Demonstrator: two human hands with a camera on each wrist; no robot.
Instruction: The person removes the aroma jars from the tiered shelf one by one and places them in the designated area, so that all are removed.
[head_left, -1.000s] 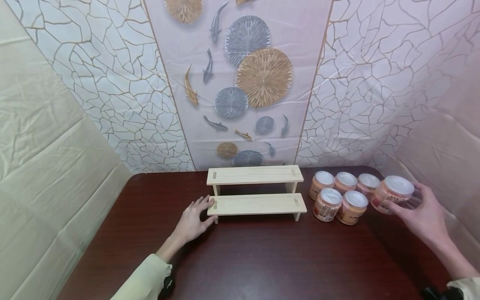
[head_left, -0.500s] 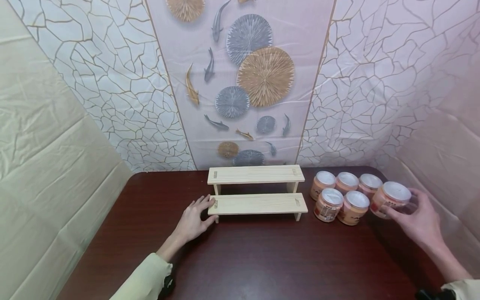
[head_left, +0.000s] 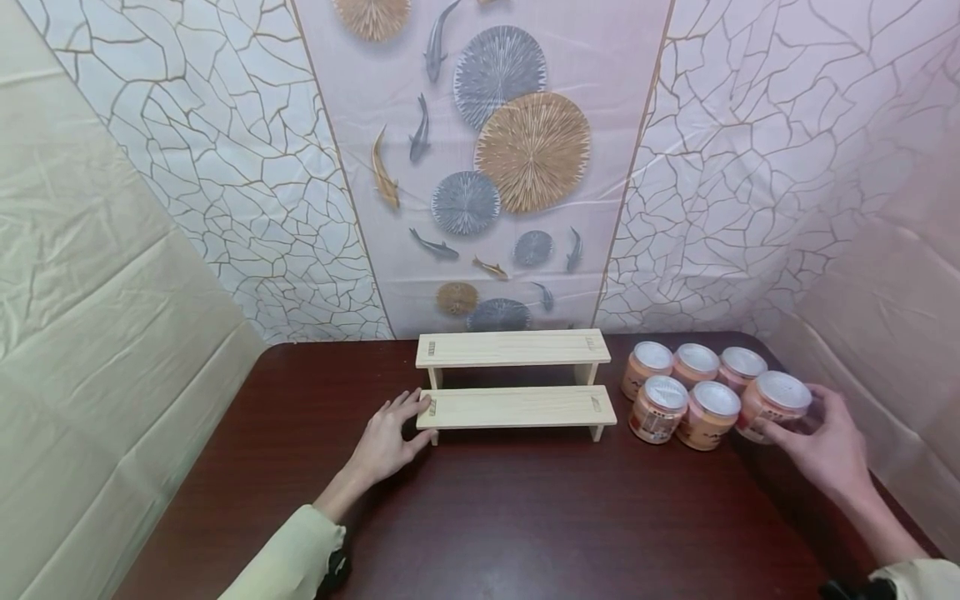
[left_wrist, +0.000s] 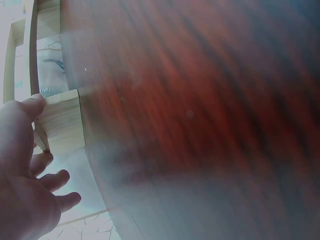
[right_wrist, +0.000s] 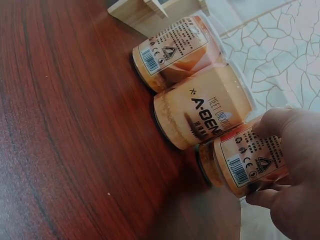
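Observation:
My right hand (head_left: 834, 446) grips an orange-labelled jar (head_left: 776, 404) with a whitish lid, thumb at its front. It is upright or nearly so, beside the right end of a group of similar jars. In the right wrist view the held jar (right_wrist: 250, 157) overlaps part of another jar (right_wrist: 209, 165); whether its base touches the table is unclear. My left hand (head_left: 386, 437) holds the left end of the lower step of a pale wooden two-tier stand (head_left: 517, 408). In the left wrist view, thumb and index finger lie either side of the stand's end (left_wrist: 62, 122).
Two jars stand in front, a labelled one (head_left: 657, 410) and a tan one (head_left: 708, 417), with three more (head_left: 695, 364) behind. The stand's upper tier (head_left: 513, 348) is near the patterned back cloth (head_left: 495, 208). A beige cloth wall (head_left: 885, 333) rises close to my right hand.
My right hand has brought its jar left and slightly down, closer to the other jars. My left hand stays at the stand's end.

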